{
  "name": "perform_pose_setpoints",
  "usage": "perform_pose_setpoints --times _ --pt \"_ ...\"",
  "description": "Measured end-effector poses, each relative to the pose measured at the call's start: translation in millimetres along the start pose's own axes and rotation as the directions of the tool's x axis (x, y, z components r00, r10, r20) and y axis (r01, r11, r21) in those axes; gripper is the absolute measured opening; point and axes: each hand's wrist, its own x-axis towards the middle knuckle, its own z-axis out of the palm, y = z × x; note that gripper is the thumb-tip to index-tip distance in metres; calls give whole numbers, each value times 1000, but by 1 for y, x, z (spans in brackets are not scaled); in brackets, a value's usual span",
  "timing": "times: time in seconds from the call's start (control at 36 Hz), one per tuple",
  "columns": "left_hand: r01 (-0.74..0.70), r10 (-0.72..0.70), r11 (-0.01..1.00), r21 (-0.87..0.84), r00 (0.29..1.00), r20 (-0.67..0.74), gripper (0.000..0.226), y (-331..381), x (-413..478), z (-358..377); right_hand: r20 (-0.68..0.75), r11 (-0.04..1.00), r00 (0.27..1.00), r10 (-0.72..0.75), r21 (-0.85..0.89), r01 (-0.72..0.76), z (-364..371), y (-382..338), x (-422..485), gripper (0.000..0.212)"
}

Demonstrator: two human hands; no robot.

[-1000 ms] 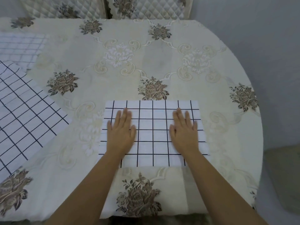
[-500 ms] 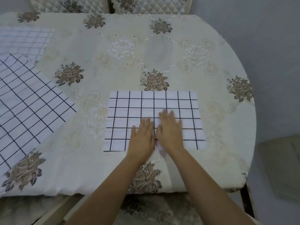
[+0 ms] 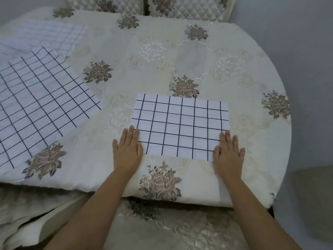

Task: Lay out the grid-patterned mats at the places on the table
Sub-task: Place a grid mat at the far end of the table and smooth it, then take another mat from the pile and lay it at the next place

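Note:
A white mat with a black grid [image 3: 182, 123] lies flat on the round table in front of me. My left hand [image 3: 128, 150] rests palm down on its near left corner, fingers together and flat. My right hand [image 3: 228, 156] presses flat on its near right corner. Neither hand grips anything. A second, larger black-grid mat [image 3: 37, 107] lies at the left of the table, turned at an angle. Behind it lies a mat with a fainter grid [image 3: 45, 37] at the far left.
The round table wears a cream cloth with brown flower prints [image 3: 180, 51]. Its edge curves round at the right, with grey floor beyond. Quilted chair backs [image 3: 180, 6] stand at the far side. A chair seat [image 3: 171, 228] sits under my arms.
My hands were together at the mat's near middle; they have slid apart to its near corners. The view has shifted so more of the left mats shows.

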Motion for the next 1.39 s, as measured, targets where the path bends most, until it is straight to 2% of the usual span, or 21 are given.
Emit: perform_pose_setpoints --times 0.06,0.08,0.14,0.19,0.28,0.33,0.39,0.5,0.58,0.81,0.97,1.08,1.14,1.25,1.39 --pt "84 -80 987 -134 996 41 50 7 -3 -7 -42 997 999 17 82 -13 -2 0 1 58" --pt "154 -136 955 -252 987 88 47 12 -5 -15 -55 983 997 46 180 -36 -5 1 2 51" --pt "299 -238 784 -543 954 182 32 21 -13 -38 -54 901 989 138 423 -103 -19 1 4 37" --pt "365 -290 574 -733 928 234 28 27 -27 -62 -75 806 969 233 572 -149 -38 -4 2 36" --pt "380 -317 390 -839 911 265 34 29 -52 -90 -63 714 964 259 685 -147 -65 -22 -6 27" --pt "389 -301 235 -891 900 314 27 30 -68 -104 8 606 982 190 786 -124 -78 -43 -13 25" --pt "387 -274 136 -912 899 341 24 29 -88 -116 81 508 990 111 852 -127 -91 -67 -27 30" --pt "314 -262 66 -947 921 287 22 15 -126 -134 223 445 973 -52 878 -177 -112 -117 -72 29" --pt "261 -271 14 -965 930 247 22 -6 -156 -149 265 437 953 -146 882 -178 -124 -145 -113 29" --pt "107 -367 -58 -993 922 121 27 -100 -240 -177 260 350 948 -182 919 -185 -115 -229 -231 30" --pt "89 -441 -20 -996 893 89 26 -198 -313 -190 317 373 880 -353 911 -179 -78 -322 -325 29" --pt "54 -519 -85 -995 850 91 28 -253 -348 -199 347 415 816 -462 898 -147 -56 -375 -370 28" --pt "49 -543 -81 -996 835 85 29 -276 -359 -200 349 432 795 -496 894 -123 -49 -395 -384 27" --pt "51 -555 -117 -992 825 108 28 -310 -366 -200 340 462 774 -534 884 -70 -39 -425 -393 30" --pt "51 -574 -152 -987 809 130 26 -349 -347 -210 279 455 787 -550 891 2 -32 -464 -375 30"
